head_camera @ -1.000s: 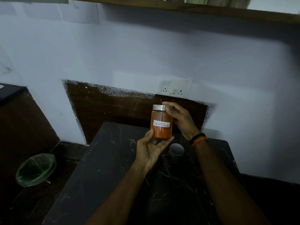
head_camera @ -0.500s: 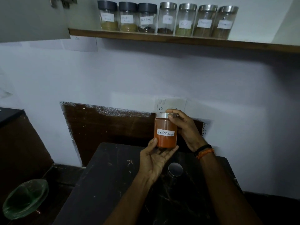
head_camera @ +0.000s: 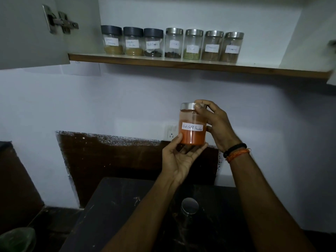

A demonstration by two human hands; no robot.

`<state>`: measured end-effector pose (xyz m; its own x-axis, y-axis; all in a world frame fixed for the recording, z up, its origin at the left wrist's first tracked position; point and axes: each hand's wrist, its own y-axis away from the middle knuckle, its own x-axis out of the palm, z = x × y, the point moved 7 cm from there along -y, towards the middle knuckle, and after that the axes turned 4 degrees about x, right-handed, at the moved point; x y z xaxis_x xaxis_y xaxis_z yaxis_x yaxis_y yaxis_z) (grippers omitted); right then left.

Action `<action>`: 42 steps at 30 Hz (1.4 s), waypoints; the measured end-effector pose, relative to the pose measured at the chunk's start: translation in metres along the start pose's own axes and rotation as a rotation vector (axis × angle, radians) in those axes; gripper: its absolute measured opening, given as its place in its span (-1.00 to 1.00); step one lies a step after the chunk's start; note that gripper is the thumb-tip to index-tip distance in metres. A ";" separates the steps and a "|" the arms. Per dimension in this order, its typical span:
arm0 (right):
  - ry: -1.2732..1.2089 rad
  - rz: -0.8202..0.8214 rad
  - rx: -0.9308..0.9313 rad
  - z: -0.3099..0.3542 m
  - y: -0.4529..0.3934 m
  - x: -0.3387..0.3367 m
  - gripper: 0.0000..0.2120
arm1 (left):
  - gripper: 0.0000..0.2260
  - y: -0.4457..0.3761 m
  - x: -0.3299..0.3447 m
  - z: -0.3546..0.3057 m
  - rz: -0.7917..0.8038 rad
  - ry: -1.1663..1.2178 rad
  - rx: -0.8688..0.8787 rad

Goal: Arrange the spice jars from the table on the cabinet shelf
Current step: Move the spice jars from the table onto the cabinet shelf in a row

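A glass jar of red chilli powder [head_camera: 192, 130], with a steel lid and a white label, is held up in front of the wall, below the cabinet shelf [head_camera: 181, 64]. My left hand [head_camera: 179, 160] cups it from below, thumb and fingers against its base. My right hand [head_camera: 215, 125] grips its lid and right side. Several labelled spice jars [head_camera: 172, 45] stand in a row on the shelf. One more steel-lidded jar [head_camera: 189, 206] stands on the dark table [head_camera: 112, 215] beneath my arms.
The open cabinet door [head_camera: 36, 31] with its hinge hangs at the upper left; another door edge [head_camera: 331, 70] shows at the right. The shelf has bare room right of the last jar. A wall socket [head_camera: 171, 132] sits behind the jar. A green bin [head_camera: 17, 239] stands lower left.
Both hands have lifted the chilli jar up from just above the table toward the shelf. The view has tilted up, bringing the shelf and its jars fully into sight.
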<state>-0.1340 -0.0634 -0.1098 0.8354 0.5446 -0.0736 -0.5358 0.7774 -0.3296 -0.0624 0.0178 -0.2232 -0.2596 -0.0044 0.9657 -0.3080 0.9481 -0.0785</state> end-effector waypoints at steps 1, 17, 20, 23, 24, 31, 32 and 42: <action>0.010 -0.006 -0.008 0.007 -0.002 -0.003 -0.69 | -0.40 -0.003 0.006 0.001 0.012 0.006 -0.005; 0.143 -0.088 -0.169 0.094 -0.022 -0.055 -0.55 | -0.42 -0.042 0.096 0.014 0.125 -0.100 -0.031; 0.129 -0.127 -0.179 0.109 -0.028 -0.070 -0.62 | -0.42 -0.053 0.116 0.020 0.160 -0.128 -0.041; 0.119 -0.158 -0.189 0.123 -0.030 -0.084 -0.65 | -0.50 -0.063 0.136 0.024 0.209 -0.182 -0.028; 0.119 -0.172 -0.199 0.128 -0.031 -0.088 -0.66 | -0.54 -0.065 0.143 0.024 0.226 -0.201 -0.022; 0.149 -0.243 -0.245 0.157 -0.045 -0.121 -0.69 | -0.51 -0.084 0.182 0.034 0.279 -0.289 -0.047; 0.157 -0.251 -0.258 0.163 -0.049 -0.125 -0.68 | -0.51 -0.087 0.189 0.036 0.295 -0.303 -0.054; 0.119 -0.382 -0.305 0.186 -0.086 -0.180 -0.68 | -0.65 -0.128 0.248 0.022 0.410 -0.844 0.043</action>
<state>-0.2612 -0.1701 0.1069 0.9826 0.1855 0.0051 -0.1436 0.7772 -0.6127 -0.1076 -0.1118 0.0210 -0.9280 0.0821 0.3634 -0.0751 0.9142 -0.3982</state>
